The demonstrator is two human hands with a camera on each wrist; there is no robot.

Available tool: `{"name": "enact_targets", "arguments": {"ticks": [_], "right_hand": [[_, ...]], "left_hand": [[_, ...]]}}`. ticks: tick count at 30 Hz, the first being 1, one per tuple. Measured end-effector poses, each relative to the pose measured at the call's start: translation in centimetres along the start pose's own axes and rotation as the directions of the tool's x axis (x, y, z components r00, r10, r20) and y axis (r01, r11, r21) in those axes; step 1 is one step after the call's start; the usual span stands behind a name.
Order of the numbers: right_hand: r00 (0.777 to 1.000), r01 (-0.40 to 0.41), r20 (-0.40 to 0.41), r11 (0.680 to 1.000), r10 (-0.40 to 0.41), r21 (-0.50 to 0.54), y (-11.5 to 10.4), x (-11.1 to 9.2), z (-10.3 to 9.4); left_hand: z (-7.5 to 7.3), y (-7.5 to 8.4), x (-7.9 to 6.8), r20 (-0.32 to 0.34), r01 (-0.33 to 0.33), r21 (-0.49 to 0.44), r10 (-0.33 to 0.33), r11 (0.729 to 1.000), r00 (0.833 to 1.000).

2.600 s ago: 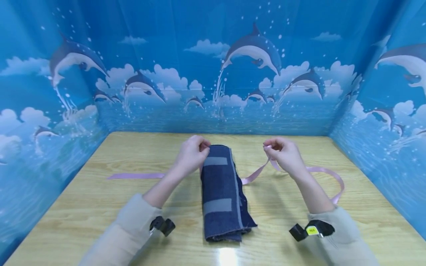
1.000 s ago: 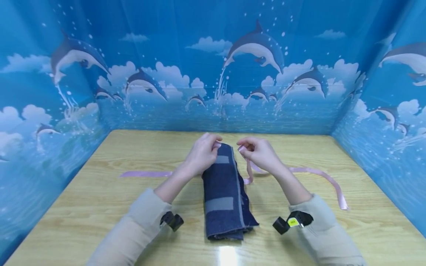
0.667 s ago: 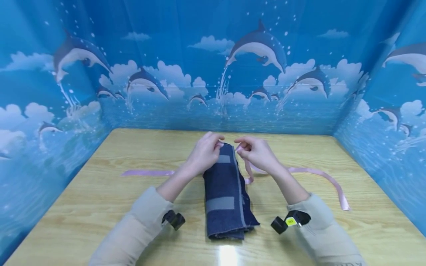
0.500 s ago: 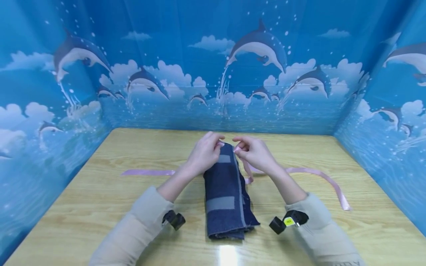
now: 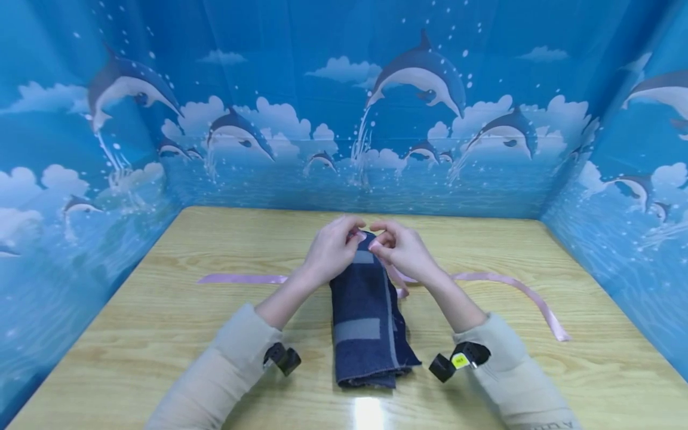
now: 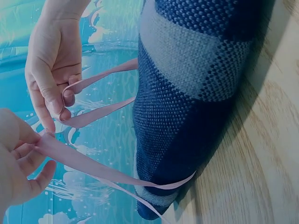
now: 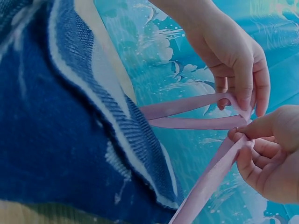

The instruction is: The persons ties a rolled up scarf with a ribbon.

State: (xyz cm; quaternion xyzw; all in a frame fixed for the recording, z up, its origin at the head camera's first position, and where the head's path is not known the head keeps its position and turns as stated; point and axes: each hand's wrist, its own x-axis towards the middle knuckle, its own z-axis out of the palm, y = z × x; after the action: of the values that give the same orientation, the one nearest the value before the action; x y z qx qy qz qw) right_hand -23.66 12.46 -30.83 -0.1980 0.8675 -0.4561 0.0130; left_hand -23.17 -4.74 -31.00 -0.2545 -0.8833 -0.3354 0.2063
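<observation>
A rolled dark blue cloth point(image 5: 357, 304) with pale grey bands lies lengthwise on the wooden table. Pink ribbon point(image 5: 242, 279) reaches out from both its sides. Over the roll's far end, my left hand point(image 5: 330, 248) pinches one part of the ribbon between thumb and fingers. My right hand point(image 5: 405, 251) pinches another part, fingertips close to the left ones. From the left wrist, a ribbon loop point(image 6: 100, 112) shows at the right hand point(image 6: 53, 60), and a doubled strand point(image 6: 93, 168) runs from the left hand point(image 6: 18, 163) to the cloth. The right wrist view shows both pinches side by side.
The light wooden table point(image 5: 161, 334) spreads around the roll. A blue curtain point(image 5: 290, 185) printed with dolphins encloses its back and sides. One loose ribbon end point(image 5: 537, 298) curves over the table at right, another lies flat at left.
My right hand has come leftward with its ribbon, from well right of the roll to right beside the left hand. The left hand has shifted slightly right. The right ribbon end now lies farther out.
</observation>
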Motion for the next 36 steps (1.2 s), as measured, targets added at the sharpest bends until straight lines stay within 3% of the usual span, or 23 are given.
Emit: {"name": "enact_targets", "arguments": {"ticks": [7, 16, 23, 36], "right_hand": [[0.998, -0.040, 0.053, 0.992, 0.034, 0.117, 0.4, 0.2, 0.4], [0.993, -0.088, 0.106, 0.958, 0.061, 0.273, 0.3, 0.0, 0.8], [0.992, -0.118, 0.091, 0.930, 0.092, 0.347, 0.3, 0.1, 1.2], [0.998, -0.051, -0.008, 0.912, 0.059, 0.406, 0.4, 0.1, 1.6]], "left_hand": [[0.1, -0.1, 0.0, -0.031, -0.027, -0.050, 0.026, 0.998, 0.999], [0.1, 0.1, -0.1, -0.067, -0.099, -0.145, 0.090, 0.984, 0.994], [0.5, 0.0, 0.1, -0.057, -0.079, -0.154, 0.071, 0.985, 0.996], [0.9, 0.0, 0.0, -0.094, -0.085, -0.135, 0.073, 0.987, 0.993]]}}
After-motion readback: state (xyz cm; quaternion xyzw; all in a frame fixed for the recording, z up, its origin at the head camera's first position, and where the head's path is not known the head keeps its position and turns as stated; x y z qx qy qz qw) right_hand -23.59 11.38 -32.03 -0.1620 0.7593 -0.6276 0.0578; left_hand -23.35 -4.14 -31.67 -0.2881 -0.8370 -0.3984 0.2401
